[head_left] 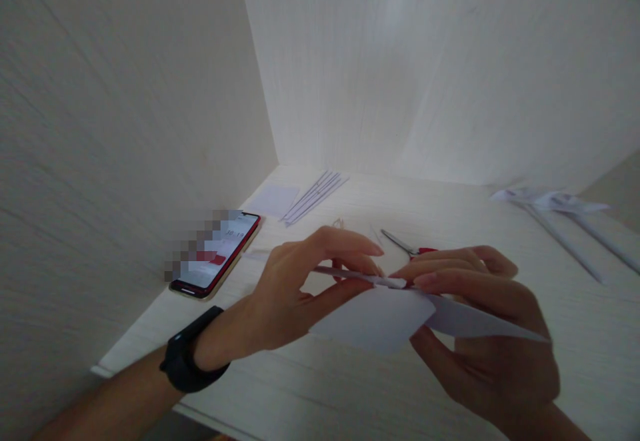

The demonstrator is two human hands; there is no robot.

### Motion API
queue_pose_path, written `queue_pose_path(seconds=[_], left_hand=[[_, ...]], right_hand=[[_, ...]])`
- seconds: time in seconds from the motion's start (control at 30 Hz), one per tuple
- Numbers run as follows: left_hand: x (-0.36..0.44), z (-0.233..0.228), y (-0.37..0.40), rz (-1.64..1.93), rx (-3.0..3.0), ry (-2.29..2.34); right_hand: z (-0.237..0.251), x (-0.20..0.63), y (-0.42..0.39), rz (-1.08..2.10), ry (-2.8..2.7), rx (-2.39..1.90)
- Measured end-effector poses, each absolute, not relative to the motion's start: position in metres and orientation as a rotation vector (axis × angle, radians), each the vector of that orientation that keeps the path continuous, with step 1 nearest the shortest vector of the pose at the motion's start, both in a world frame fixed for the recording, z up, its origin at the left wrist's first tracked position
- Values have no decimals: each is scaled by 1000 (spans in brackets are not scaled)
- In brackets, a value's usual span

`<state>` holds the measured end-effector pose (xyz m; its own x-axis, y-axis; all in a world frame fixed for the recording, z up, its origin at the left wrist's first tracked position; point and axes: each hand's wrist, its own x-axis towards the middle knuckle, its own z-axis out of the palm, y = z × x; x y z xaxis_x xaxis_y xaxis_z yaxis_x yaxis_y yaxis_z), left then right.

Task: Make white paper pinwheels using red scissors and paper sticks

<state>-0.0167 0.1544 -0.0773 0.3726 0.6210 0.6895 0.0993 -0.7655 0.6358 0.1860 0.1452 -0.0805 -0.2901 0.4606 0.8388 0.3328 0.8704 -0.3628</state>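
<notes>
My left hand point(295, 301), with a dark band point(183, 354) at its wrist, pinches the folded middle of a white sheet of paper point(377, 318) between thumb and fingers. From the other side my right hand point(500, 334) grips the same paper, fingertips on the fold and thumb beneath. One flap hangs down towards me; another points out over the right hand. A thin strip or edge runs through the left fingers, and its kind is unclear. Just behind the hands lie scissors point(403, 242) with red handles, partly hidden by the right fingers.
A phone point(220, 258) lies at the left by the side wall. Several thin paper sticks point(316, 198) and a white paper square point(275, 199) lie at the back. Folded white paper shapes on rolled sticks point(565, 241) rest at the right. White panels rise behind the table point(300, 388).
</notes>
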Motion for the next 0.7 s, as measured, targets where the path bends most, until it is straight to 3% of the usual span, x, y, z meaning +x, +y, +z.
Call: queue_pose_path(seconds=[0.43,0.7], left_hand=[[-14,-74,155,1341,2044,620],[-18,-77,155,1261,1967,685]], right_hand=[[-81,189,149,1,-2039,-575],[-86,184,148,177,-1961,-720]])
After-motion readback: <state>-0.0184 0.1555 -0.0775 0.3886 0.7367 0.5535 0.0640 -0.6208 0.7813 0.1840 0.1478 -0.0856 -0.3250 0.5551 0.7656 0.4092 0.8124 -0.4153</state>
